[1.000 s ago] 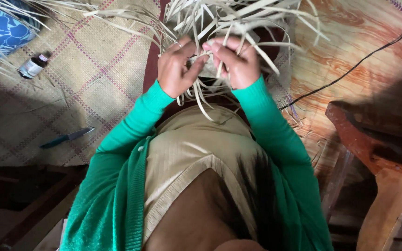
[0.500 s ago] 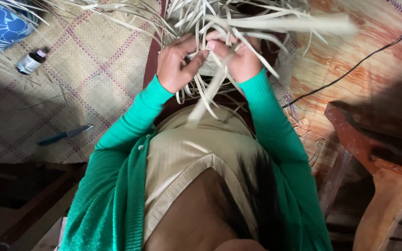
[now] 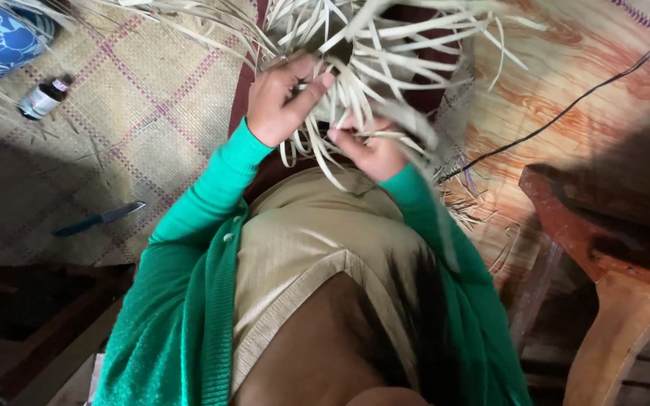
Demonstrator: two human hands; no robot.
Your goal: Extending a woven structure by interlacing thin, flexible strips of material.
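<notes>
My left hand (image 3: 283, 98) pinches a few pale straw strips of a loose woven piece (image 3: 385, 53) held up in front of my chest. My right hand (image 3: 370, 150) sits lower and to the right, its fingers closed on other strips of the same piece. Many flat strips fan out above and around both hands and hang between them. Green cardigan sleeves cover both arms. The woven core of the piece is mostly hidden behind the strips and hands.
A checked woven mat (image 3: 114, 113) covers the floor at left, with a small dark-capped bottle (image 3: 43, 96) and a knife (image 3: 99, 218) on it. A blue patterned cloth (image 3: 1, 34) lies top left. A black cable (image 3: 566, 109) crosses the floor; wooden furniture (image 3: 611, 263) stands right.
My left hand has risen and shifted left on the strips. My right hand has dropped lower and turned. The strip bundle has swung and spread.
</notes>
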